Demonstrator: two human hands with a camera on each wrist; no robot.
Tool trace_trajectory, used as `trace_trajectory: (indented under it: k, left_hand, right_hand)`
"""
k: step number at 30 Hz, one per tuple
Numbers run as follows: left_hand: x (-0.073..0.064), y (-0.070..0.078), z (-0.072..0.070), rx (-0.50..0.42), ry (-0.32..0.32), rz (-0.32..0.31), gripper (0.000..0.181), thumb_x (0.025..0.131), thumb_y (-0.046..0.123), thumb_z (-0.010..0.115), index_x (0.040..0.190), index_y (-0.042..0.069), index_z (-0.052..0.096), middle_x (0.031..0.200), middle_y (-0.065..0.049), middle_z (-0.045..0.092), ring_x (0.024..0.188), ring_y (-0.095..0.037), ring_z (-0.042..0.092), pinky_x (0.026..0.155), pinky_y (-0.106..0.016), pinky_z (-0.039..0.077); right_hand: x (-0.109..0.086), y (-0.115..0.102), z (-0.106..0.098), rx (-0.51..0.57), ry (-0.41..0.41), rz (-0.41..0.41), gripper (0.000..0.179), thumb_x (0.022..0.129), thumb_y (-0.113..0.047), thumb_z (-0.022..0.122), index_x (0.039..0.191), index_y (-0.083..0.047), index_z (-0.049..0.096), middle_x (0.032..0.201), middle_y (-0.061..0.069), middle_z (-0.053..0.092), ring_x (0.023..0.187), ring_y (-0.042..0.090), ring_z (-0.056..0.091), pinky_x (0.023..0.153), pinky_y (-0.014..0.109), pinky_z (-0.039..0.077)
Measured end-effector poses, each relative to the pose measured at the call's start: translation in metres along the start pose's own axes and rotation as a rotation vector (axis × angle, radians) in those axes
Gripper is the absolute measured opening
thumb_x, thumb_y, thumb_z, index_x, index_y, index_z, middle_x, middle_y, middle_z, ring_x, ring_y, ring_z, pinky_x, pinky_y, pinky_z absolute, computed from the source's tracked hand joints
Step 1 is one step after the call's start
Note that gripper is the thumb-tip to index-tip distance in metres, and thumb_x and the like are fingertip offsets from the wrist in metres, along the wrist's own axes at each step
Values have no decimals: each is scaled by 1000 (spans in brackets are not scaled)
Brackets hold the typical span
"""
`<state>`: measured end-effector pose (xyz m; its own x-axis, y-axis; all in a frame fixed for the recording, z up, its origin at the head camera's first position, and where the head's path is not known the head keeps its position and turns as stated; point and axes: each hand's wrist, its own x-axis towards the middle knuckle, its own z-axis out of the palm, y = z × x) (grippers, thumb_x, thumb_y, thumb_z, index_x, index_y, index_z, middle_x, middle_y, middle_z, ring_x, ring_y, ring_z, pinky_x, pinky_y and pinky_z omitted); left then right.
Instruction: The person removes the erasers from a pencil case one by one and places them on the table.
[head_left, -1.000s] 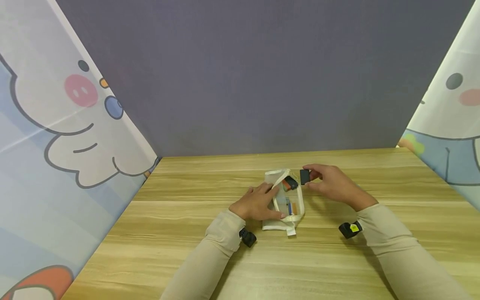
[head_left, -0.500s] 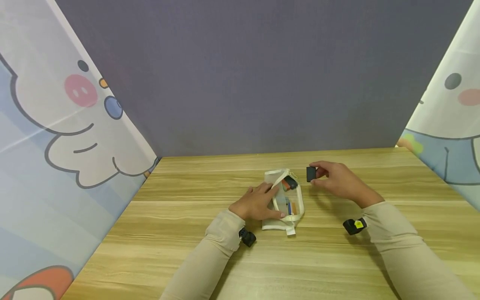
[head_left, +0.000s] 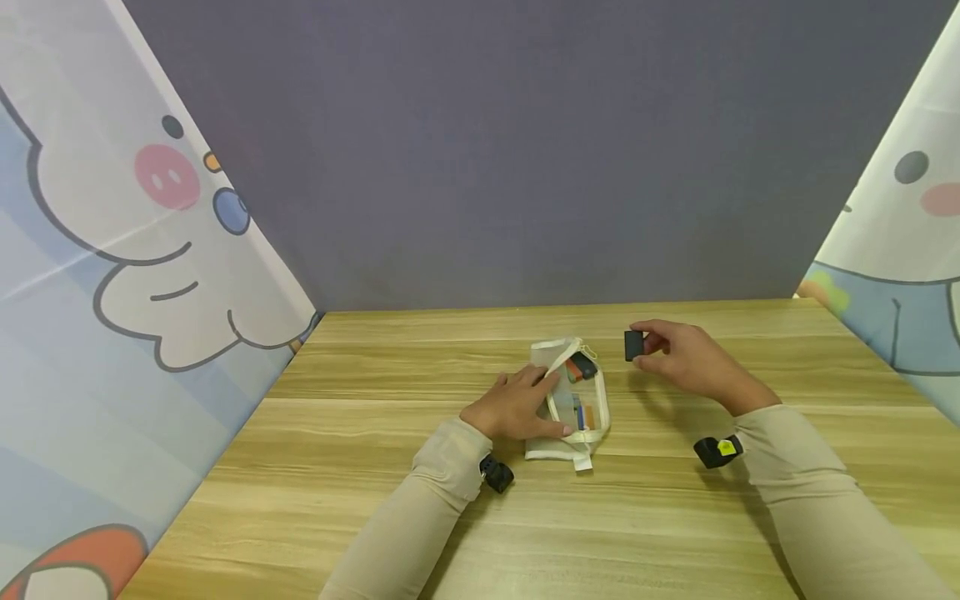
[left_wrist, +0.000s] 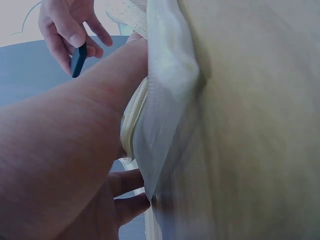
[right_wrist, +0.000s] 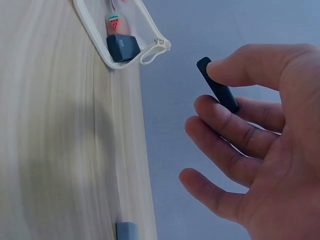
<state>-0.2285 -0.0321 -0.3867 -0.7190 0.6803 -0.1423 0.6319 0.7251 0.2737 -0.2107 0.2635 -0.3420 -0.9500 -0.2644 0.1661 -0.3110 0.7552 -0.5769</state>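
Observation:
In the head view a white mesh zip pouch (head_left: pixel 533 450) lies on the table with its mouth unzipped. My left hand (head_left: pixel 512 406) holds its near-left rim, thumb and fingers spread along the edge; in the left wrist view the fingers (left_wrist: pixel 131 181) touch the fabric. Inside are a black block (right_wrist: pixel 123 48) with pale lettering, a red watermelon-patterned piece (right_wrist: pixel 114 23), and small blue (head_left: pixel 580 417) and orange (head_left: pixel 588 417) pieces. Right of the pouch, my right hand (head_left: pixel 686 358) pinches a small flat black rectangular piece (head_left: pixel 633 346) between thumb and fingers, raised over the table.
Wood-grain table (head_left: pixel 360 467) surrounds the pouch. A grey-blue block (right_wrist: pixel 126 231) sits by the table's far edge, hidden behind my right arm in the head view. A grey panel (head_left: pixel 525 158) rises along the back, and printed cartoon cloths (head_left: pixel 165 275) hang at both sides.
My right hand has carried the black rectangular piece away from the pouch's mouth, rightward and slightly farther off. My left hand and the pouch stay in place.

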Motion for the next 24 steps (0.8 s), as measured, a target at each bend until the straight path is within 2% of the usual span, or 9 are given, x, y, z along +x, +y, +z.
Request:
trace_trajectory:
  k: [5, 24]
  left_hand:
    - [1, 0, 1, -2, -4, -1, 91, 93, 67, 56, 163, 24, 18, 165, -10, 17, 152, -29, 15, 118, -59, 14]
    - [1, 0, 1, -17, -2, 7, 91, 93, 66, 57, 163, 23, 18, 165, -11, 16, 152, -29, 15, 118, -60, 13]
  right_hand:
    - [0, 4, 0, 8, -6, 4, 58, 94, -15, 71, 143, 6, 49, 103, 13, 67, 92, 27, 63, 73, 39, 49]
    - [-2, 13, -4, 20, 8, 39, 59, 93, -12, 69, 145, 6, 48, 104, 15, 66, 102, 38, 65, 76, 42, 51]
